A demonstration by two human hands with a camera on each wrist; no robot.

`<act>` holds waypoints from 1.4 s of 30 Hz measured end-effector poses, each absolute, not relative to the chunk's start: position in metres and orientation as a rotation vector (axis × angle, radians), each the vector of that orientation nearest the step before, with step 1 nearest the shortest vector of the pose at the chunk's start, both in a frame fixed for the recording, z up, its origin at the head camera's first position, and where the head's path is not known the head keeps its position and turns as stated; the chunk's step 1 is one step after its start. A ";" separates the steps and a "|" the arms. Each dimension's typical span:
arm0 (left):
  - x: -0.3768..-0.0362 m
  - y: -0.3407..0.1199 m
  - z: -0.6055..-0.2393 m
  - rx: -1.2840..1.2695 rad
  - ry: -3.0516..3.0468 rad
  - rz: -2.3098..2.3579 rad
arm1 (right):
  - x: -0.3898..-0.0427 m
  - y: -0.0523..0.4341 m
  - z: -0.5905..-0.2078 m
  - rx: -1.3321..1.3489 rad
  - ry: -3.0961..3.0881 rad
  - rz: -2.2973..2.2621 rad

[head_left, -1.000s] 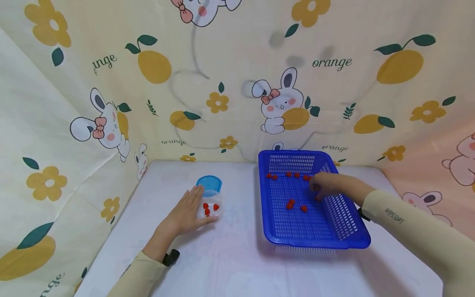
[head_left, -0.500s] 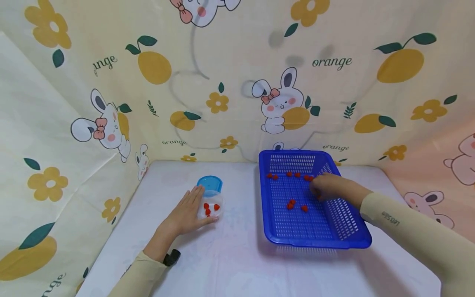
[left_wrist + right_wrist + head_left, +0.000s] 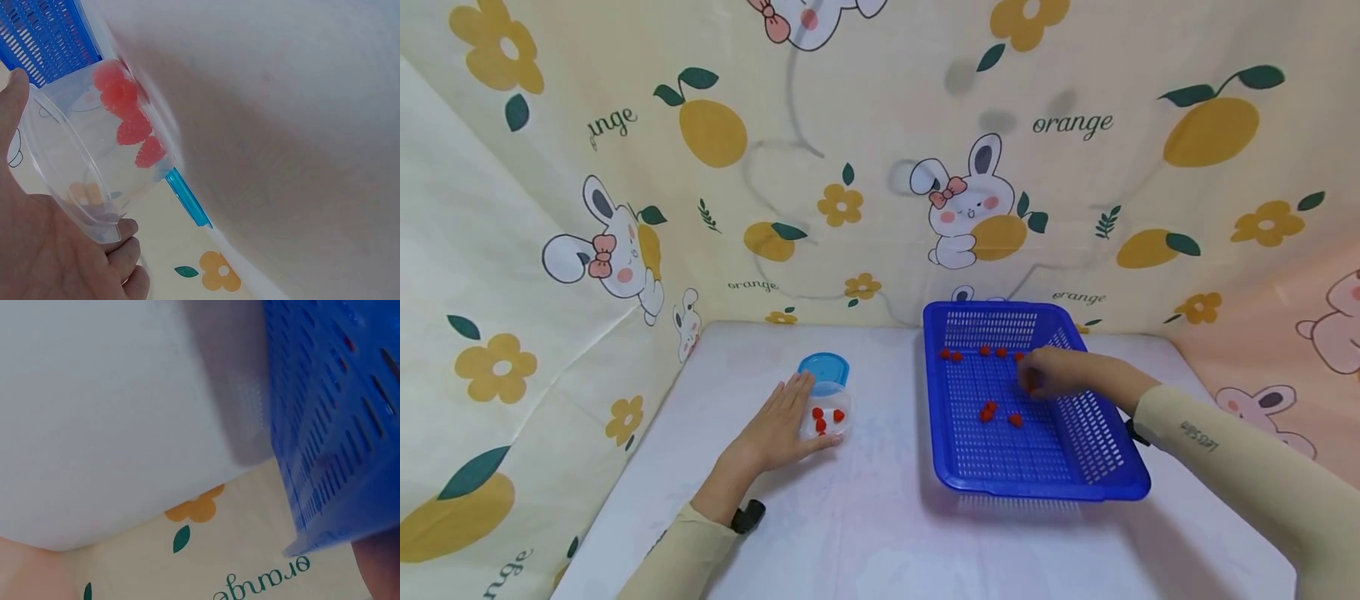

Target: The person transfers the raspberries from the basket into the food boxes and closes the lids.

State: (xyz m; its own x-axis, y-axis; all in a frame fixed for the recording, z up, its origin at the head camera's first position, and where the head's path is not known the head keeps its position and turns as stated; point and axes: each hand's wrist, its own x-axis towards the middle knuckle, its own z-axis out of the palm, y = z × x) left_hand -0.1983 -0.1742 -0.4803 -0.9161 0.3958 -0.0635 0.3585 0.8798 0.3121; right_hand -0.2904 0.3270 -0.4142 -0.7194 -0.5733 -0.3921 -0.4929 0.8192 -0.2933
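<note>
The left hand [image 3: 778,429] is resting against the cup [image 3: 87,137], its thumb lying apart from its fingers so that the cup is sitting between them; from the head view, those fingers are looking nearly straight. The cup is standing upright on the white surface [image 3: 872,492], its mouth uncovered, and a few berries [image 3: 134,130] are lying in its bottom. The blue lid [image 3: 825,371] is lying on the surface just beyond the cup; whether the two are touching, I cannot tell.

Well apart, to the right, the basket [image 3: 1033,489] is standing on the surface. The right hand [image 3: 1052,372] is hanging inside it toward its right wall, the fingers bending downward. Red is showing at the fingertips, but I cannot tell whether they are pinching a berry. More berries are lying on the basket's floor: some are lining up along the far wall, and a small cluster is sitting nearer the middle with a lone one just to its right.

A printed cloth [image 3: 865,100] is hanging behind the surface.
</note>
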 end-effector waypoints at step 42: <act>-0.198 -0.173 -0.480 0.581 2.930 0.465 | -0.280 0.225 -0.367 -1.085 2.578 -0.847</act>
